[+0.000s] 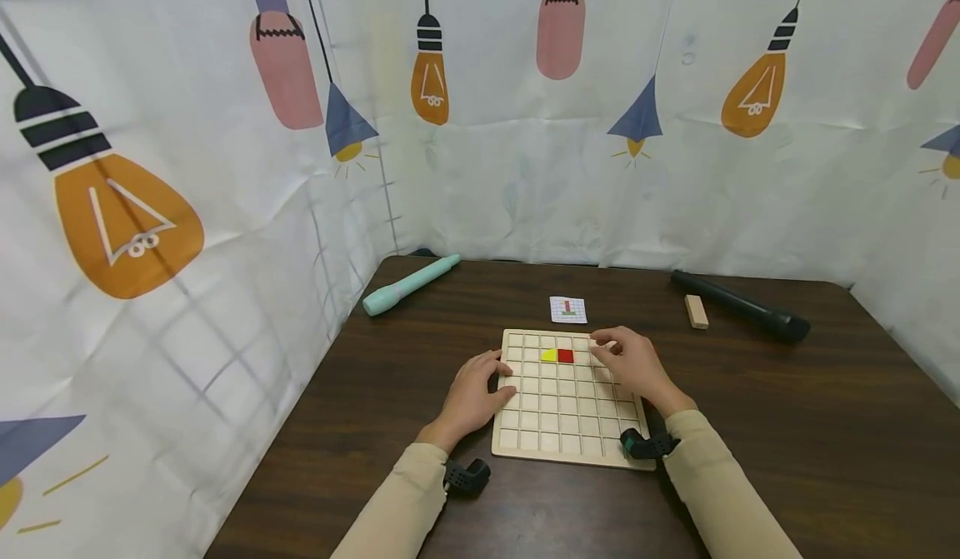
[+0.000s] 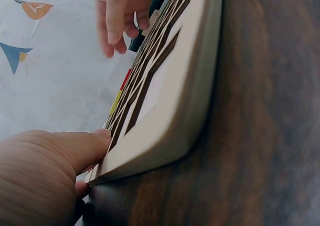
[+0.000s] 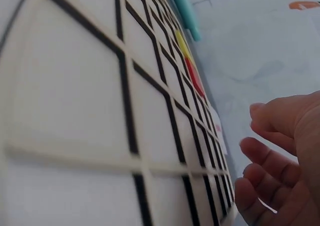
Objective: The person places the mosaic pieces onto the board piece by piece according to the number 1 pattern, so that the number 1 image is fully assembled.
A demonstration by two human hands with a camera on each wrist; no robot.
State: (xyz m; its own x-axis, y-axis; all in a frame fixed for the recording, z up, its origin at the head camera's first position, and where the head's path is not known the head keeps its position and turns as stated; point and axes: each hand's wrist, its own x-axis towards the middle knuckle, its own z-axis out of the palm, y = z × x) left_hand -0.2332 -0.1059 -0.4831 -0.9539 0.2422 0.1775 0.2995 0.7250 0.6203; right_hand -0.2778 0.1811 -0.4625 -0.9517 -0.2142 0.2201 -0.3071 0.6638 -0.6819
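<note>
A square wooden grid board [image 1: 532,421] lies on the table, its cells divided by thin raised strips. A yellow piece [image 1: 549,355] and a red square piece [image 1: 566,356] sit side by side in an upper row. At the board's left edge rests my left hand [image 1: 471,391], its thumb touching the top surface; the other fingertips are partly hidden in the left wrist view. My right hand [image 1: 633,366] hovers over the upper right part of the board. Its fingers [image 3: 262,156] are loosely bent and apart from the thumb, with nothing visible between them.
Behind the board lies a small printed card [image 1: 567,310] with a coloured pattern on a grid. A mint-green tube-shaped object [image 1: 411,285] is at the back left. Toward the back right are a small wooden block [image 1: 696,312] and a long black cylindrical object [image 1: 741,305]. Patterned curtains surround the table.
</note>
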